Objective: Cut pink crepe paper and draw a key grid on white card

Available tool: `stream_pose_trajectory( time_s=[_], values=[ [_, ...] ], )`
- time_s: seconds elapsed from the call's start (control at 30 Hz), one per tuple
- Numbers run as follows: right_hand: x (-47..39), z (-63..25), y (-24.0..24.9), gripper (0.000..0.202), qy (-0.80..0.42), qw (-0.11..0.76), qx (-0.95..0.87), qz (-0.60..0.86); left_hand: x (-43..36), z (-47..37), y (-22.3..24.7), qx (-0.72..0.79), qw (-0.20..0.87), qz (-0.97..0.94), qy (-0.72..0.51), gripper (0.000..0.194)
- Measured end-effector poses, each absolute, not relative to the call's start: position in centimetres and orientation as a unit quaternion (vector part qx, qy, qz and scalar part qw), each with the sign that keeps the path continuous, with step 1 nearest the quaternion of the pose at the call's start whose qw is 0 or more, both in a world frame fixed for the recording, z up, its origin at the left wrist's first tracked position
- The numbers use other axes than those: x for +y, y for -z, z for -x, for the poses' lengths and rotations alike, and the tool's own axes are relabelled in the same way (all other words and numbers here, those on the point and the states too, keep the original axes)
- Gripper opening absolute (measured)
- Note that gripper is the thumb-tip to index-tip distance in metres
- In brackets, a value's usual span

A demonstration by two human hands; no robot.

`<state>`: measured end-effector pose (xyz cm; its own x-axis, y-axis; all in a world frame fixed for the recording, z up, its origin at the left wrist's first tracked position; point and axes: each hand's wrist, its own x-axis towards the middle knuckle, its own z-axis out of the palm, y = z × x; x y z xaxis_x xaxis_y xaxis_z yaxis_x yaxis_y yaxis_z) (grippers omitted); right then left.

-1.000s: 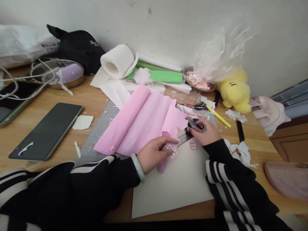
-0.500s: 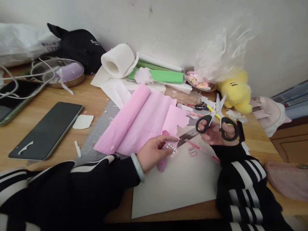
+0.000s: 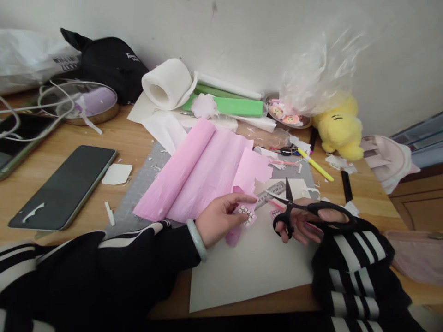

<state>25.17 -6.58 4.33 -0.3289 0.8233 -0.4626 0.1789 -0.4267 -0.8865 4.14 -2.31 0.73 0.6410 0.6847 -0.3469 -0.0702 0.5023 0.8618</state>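
Pinching a small patterned paper piece [image 3: 246, 213] just beside the ruler's [image 3: 272, 193] left end, the left hand [image 3: 219, 220] is the nearer one, thumb and index pressed on it. Can't really tell the piece's long axis, it's partly covered. Right hand [image 3: 304, 222] is off to the ruler's right, holding scissors [image 3: 289, 204] by the loops, thumb and fingers spread, blades parted, lying roughly sideways, clear of the piece.

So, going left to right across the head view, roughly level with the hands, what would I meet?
Nearer dark phone, white paper scrap, rolled pink paper, left hand, patterned piece it holds, scissors in the right hand, pink pouch.
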Motion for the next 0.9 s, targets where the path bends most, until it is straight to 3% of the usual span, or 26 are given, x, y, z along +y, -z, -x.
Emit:
stream_pose_trajectory(
  time_s=[0.3,0.9],
  values=[
    [-5.2,-28.3,-3.3,0.063,-0.789,0.055,-0.437,0.429,-2.4,-4.1,-0.3,0.344,0.769,-0.441,-0.31,0.033],
    [-4.8,-25.8,-2.4,0.06,-0.764,0.043,-0.496,0.411,-2.4,-4.2,-0.2,0.331,0.779,-0.434,-0.308,0.033]
  ],
)
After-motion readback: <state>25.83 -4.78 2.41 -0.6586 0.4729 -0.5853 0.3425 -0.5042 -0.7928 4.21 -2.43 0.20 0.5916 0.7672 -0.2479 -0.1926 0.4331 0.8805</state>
